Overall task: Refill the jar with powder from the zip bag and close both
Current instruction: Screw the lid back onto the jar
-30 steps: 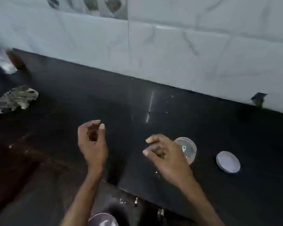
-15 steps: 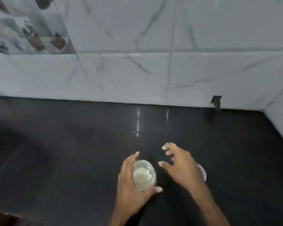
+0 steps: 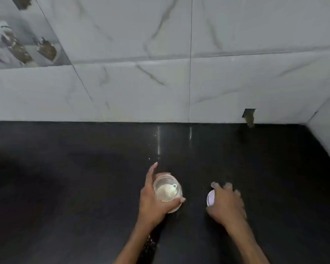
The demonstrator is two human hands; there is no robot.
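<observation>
A small clear jar (image 3: 167, 191) stands open on the black counter (image 3: 84, 178), with pale powder in its bottom. My left hand (image 3: 152, 202) grips the jar from its left side, thumb curled round the near rim and index finger stretched up past it. The white round lid (image 3: 211, 198) lies on the counter to the jar's right. My right hand (image 3: 226, 204) covers most of the lid, its fingers curled over the lid's edge. The zip bag is out of view.
A marble-tiled wall (image 3: 160, 82) rises behind the counter and turns a corner at the right (image 3: 324, 126). A small dark notch (image 3: 249, 116) sits at the wall's foot. Some spilled specks (image 3: 150, 242) lie on the counter by my left forearm.
My view swung right, away from the crumpled bag at the left. My left hand took hold of the jar. My right hand moved right and came down over the lid.
</observation>
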